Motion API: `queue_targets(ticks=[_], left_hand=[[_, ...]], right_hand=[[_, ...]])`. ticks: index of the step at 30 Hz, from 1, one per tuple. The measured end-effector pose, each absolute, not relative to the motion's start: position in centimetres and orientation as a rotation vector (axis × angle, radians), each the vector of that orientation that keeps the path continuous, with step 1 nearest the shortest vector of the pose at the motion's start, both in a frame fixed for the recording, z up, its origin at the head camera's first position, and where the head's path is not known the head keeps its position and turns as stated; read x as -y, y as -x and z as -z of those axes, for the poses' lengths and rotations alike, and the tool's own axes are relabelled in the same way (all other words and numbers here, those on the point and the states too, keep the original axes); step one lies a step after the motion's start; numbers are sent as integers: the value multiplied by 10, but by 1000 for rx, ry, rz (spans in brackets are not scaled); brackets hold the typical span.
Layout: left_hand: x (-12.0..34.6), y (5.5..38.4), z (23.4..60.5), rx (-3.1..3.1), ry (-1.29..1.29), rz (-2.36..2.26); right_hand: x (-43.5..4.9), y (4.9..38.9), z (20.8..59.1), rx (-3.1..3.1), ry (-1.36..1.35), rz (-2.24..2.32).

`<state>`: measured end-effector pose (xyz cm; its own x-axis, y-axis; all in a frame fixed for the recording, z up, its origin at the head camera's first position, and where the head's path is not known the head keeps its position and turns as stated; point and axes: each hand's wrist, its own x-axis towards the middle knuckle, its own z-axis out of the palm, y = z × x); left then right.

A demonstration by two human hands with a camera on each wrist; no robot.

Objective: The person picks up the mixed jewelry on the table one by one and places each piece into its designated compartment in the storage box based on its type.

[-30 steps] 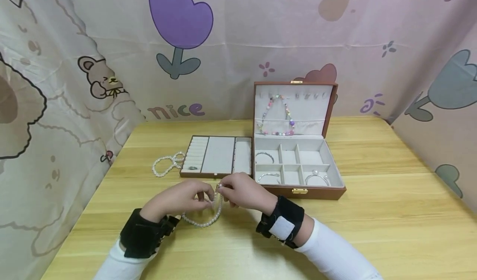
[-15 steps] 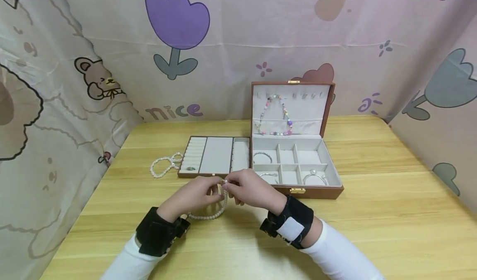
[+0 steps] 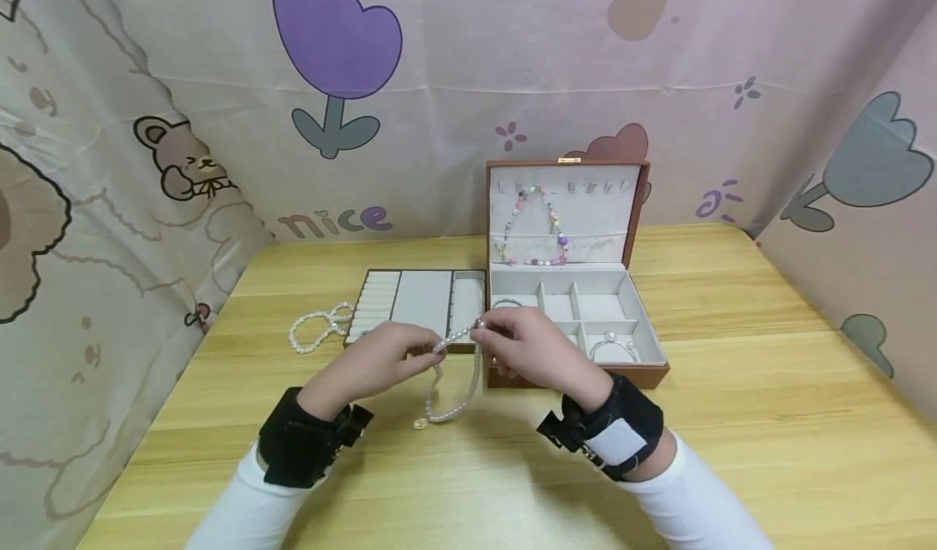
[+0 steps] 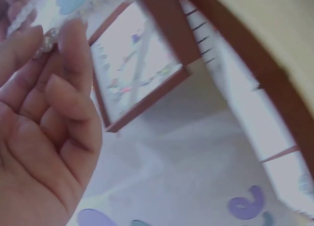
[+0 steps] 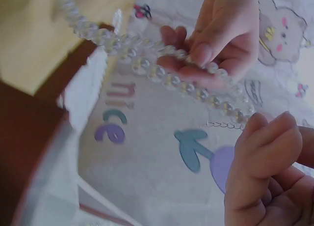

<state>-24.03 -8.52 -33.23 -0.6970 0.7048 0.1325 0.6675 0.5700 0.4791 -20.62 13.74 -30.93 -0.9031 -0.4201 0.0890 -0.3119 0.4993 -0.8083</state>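
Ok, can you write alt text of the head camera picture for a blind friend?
Two hands hold a pearl necklace over a wooden table. Beyond them stands an open brown jewelry box, a colorful beaded necklace against its lid; to its left lie a flat tray and a second pearl strand.
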Motion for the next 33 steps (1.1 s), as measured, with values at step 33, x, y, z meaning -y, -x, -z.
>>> queue_targets(ticks=[33], left_hand=[[10,272,246,-2653,-1393,-1082]], right_hand=[[-210,232,265,-2958,403,1502]])
